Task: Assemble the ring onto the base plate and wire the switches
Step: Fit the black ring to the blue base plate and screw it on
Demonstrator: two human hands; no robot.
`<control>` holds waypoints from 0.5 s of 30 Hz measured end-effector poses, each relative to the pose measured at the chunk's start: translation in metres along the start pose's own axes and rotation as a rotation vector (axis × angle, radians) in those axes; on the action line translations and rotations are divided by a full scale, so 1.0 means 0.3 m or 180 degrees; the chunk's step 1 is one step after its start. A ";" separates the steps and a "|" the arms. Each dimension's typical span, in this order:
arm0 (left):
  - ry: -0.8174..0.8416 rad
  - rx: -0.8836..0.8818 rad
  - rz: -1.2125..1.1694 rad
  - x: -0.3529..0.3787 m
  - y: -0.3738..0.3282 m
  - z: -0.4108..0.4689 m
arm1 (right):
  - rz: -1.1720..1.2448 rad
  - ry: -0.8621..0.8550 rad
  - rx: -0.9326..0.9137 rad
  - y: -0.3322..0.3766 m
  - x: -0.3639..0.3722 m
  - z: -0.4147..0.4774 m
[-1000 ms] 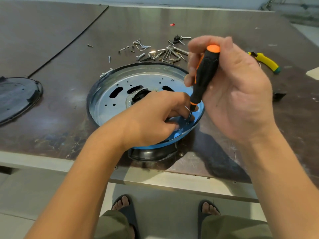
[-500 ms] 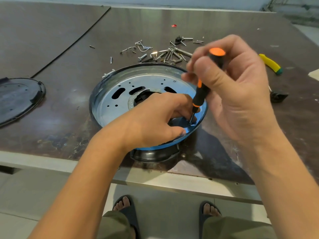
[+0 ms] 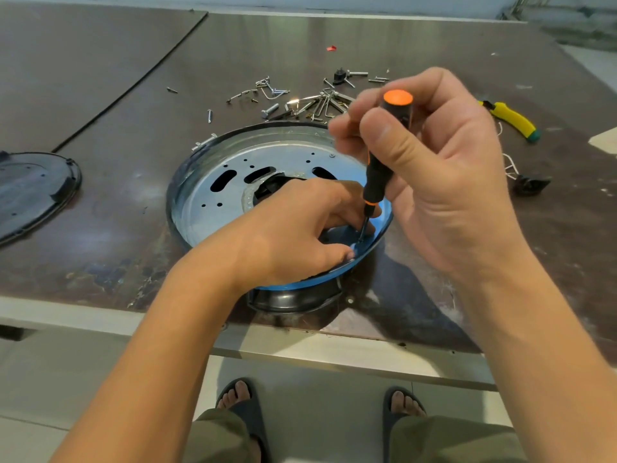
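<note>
**Screwdriver set at the near rim of the base plate**

The silver base plate (image 3: 283,155) is seen lying flat near the front edge of the table (image 3: 117,212), seated inside the blue ring (image 3: 385,225), which runs around its edge. Both are carried on a black housing (image 3: 293,299) that shows beneath the near rim.

A black and orange screwdriver (image 3: 377,182) is gripped by the right hand (image 3: 444,188), with thumb and fingers wrapped round the handle. It is held nearly upright, leaning slightly, and its tip is planted at the plate's near right edge.

The left hand (image 3: 290,235) is laid over the near part of the plate, its fingers curled down right beside the tip. Whether anything is pinched there cannot be told, as the fingertips are hidden. The two hands are held close together, just apart.

Behind the plate a scatter of loose screws and metal hardware (image 3: 310,101) is spread on the table. A yellow-handled tool (image 3: 510,120) is seen further right, with a small black part (image 3: 529,183) nearer the front. A dark round cover (image 3: 33,188) is lying well apart at the left edge
</note>
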State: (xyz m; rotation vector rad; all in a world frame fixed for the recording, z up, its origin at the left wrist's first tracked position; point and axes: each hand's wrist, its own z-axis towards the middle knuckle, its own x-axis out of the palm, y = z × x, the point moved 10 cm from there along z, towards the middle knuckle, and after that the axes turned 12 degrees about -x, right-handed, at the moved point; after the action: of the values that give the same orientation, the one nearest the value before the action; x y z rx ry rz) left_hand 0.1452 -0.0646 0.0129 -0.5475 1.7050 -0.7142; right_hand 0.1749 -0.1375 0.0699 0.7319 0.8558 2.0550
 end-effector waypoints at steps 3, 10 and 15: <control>-0.0020 0.0000 -0.0058 -0.003 0.003 -0.001 | 0.0130 -0.0009 0.0042 -0.002 -0.002 0.003; 0.0016 -0.0048 -0.0084 0.000 0.006 0.000 | 0.0176 -0.0086 0.0041 -0.008 -0.016 0.000; 0.0040 -0.0049 -0.0125 0.001 0.007 -0.001 | 0.0266 -0.0143 -0.0004 -0.002 -0.022 0.002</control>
State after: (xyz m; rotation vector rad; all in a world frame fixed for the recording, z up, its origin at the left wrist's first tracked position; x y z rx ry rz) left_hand 0.1448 -0.0632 0.0113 -0.5895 1.7167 -0.7345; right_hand 0.1790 -0.1423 0.0684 0.8227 0.8108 2.1040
